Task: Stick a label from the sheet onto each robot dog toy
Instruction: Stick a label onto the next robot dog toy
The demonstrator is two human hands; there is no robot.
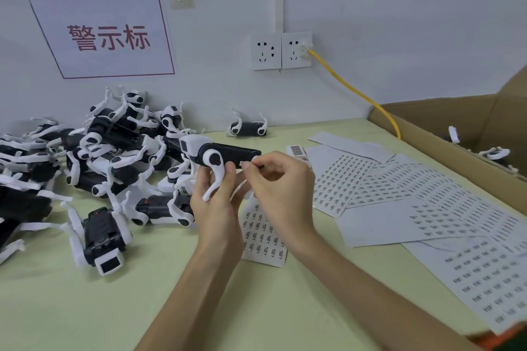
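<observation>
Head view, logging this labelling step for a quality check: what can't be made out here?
- Label pinched by the right hand: too small and half covered by fingertips; print unreadable.
- Held toy: its rear end is hidden behind the right hand; the left hand covers its underside.
- Sheets: barcode print too small to read.
- Box: cut off by the right edge; most contents hidden by its wall.

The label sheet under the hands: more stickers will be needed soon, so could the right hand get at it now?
Probably yes: the label sheet lies uncovered just below the right hand, but that hand already pinches a label.
</observation>
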